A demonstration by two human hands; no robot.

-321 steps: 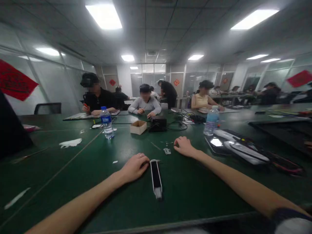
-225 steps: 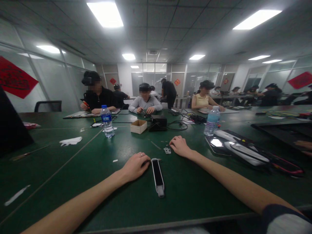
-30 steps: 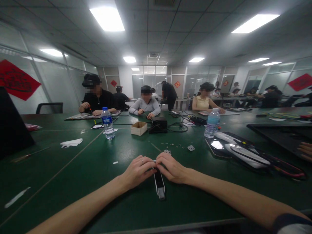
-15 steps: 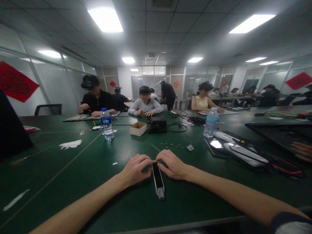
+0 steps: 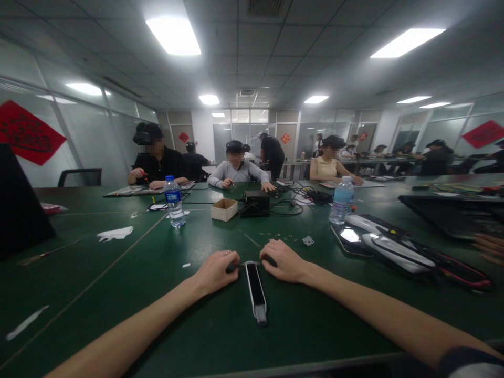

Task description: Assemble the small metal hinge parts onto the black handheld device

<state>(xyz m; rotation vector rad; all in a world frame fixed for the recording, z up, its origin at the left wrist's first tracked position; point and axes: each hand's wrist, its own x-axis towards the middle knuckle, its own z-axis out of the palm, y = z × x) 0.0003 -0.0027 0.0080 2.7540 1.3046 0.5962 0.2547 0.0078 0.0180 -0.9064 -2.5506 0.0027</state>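
Observation:
A slim white-edged device (image 5: 255, 286) with a long black face lies on the green table (image 5: 323, 325), its grey narrow end towards me. Left of its far end, my left hand (image 5: 218, 270) rests with loosely bent fingers, a dark gap showing between thumb and forefinger. Across from it, my right hand (image 5: 285, 262) has the same loosely curled shape. Both hands are open and stand just apart from the device. I make out nothing held in either, though the inner sides of the fingers are partly hidden.
Small rings and a metal plate (image 5: 308, 240) lie beyond my hands. Farther off stand a small box (image 5: 224, 209), a black unit (image 5: 255, 203) with cables, and water bottles (image 5: 173, 202). White-and-black equipment (image 5: 397, 252) lies at the right. Co-workers sit across the table.
My hands have moved apart, off the device's far end, to either side of it. The device stays in place. A person opposite has reached a hand towards the cables.

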